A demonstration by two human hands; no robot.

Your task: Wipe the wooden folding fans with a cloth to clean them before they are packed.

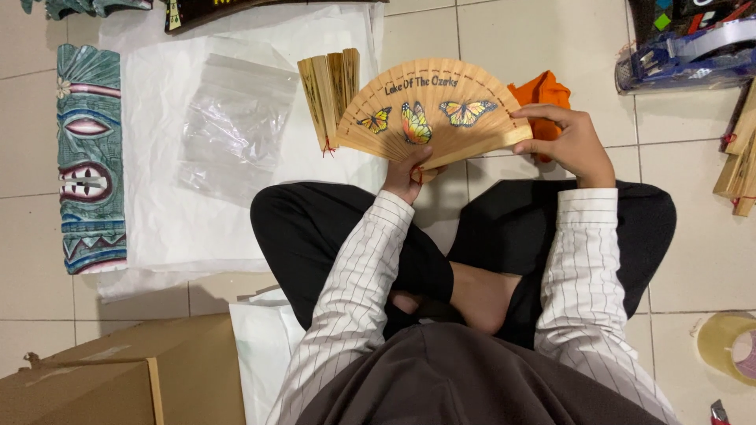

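A wooden folding fan (429,110) painted with three butterflies is spread open above my crossed legs. My left hand (407,177) pinches it at the pivot at the bottom. My right hand (568,143) grips the fan's right end slat. Two closed wooden fans (329,90) lie just left of the open one, on white paper (165,212). An orange cloth (543,93) lies on the floor behind my right hand, partly hidden by the fan.
Clear plastic bags (232,126) lie on the white paper. A carved painted mask (88,157) lies at far left. A cardboard box (118,378) sits at bottom left, a tape dispenser (685,55) at top right, more wooden fans (739,169) at right, a tape roll (728,346) bottom right.
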